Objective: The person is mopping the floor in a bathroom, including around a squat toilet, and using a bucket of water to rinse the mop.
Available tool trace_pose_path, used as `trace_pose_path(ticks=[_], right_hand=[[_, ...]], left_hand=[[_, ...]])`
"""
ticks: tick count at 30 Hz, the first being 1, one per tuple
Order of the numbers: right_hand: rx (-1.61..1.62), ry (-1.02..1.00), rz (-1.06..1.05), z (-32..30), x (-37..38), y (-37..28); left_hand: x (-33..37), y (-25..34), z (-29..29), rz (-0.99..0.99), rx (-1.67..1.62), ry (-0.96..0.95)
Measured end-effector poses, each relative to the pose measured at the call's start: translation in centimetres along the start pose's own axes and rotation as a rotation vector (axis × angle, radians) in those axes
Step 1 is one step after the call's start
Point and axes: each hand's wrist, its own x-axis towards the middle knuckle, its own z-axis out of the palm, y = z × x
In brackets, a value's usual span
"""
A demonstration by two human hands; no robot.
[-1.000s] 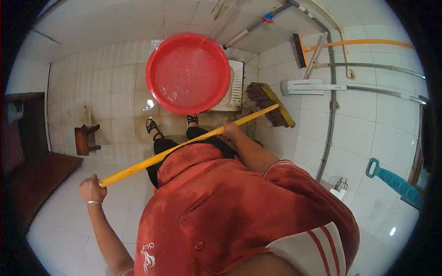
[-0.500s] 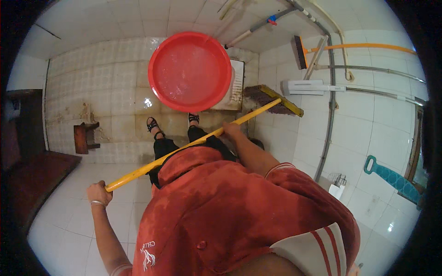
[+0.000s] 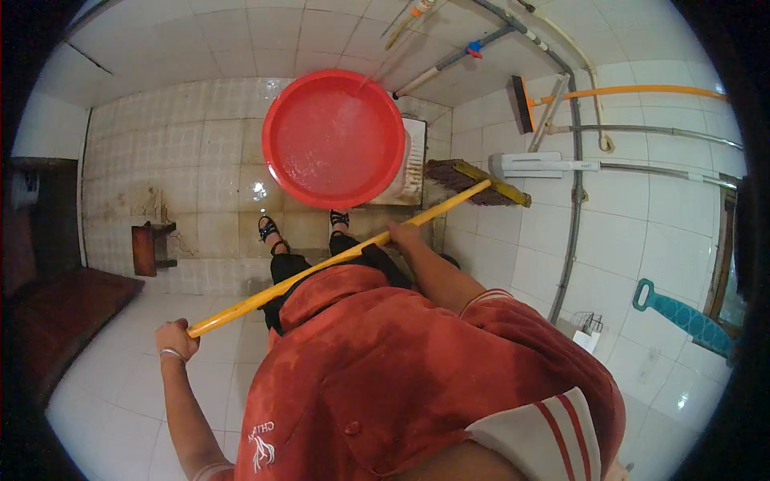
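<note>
- Seen from above, a person in a rust-red shirt [image 3: 417,361] with damp-looking darker patches holds a long broom with a smooth, round yellow pole [image 3: 345,254] slantwise across the waist.
- The left hand [image 3: 176,340] has its grip closed around the pole's end; the right hand [image 3: 403,236] wraps it partway along. Hands set this far apart probably give leverage and steady the far end.
- The broom's head, a yellow block with coarse dark bristles [image 3: 457,174], lies to the person's right, near the wall corner; whether it touches anything I cannot tell.
- Ahead of the feet, a wide, round, glossy red plastic basin [image 3: 335,200] holds cloudy water. It overlaps a white ceramic squat toilet [image 3: 414,160] with a ribbed footrest.
- The square-tiled floor [image 3: 184,152] is stained and shines wet in places.
- A small brown wooden stool [image 3: 144,248] sits to the left, apart from the basin.
- Along the glossy white-tiled wall [image 3: 618,208] are an orange-handled brush [image 3: 527,104] and a white flat mop [image 3: 533,165], perhaps kept there for easy reach.
</note>
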Motion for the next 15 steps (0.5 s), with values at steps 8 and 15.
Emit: trace_pose_path(ticks=[8,15], right_hand=[[-0.675,0.019,-0.21,-0.7,8.2,6.0],[-0.286,-0.044,-0.288,-0.6,9.8,7.8]], left_hand=[[1.2,0.9,-2.0,0.021,0.016,-0.049],[1.8,1.0,-3.3,0.028,0.027,-0.076]])
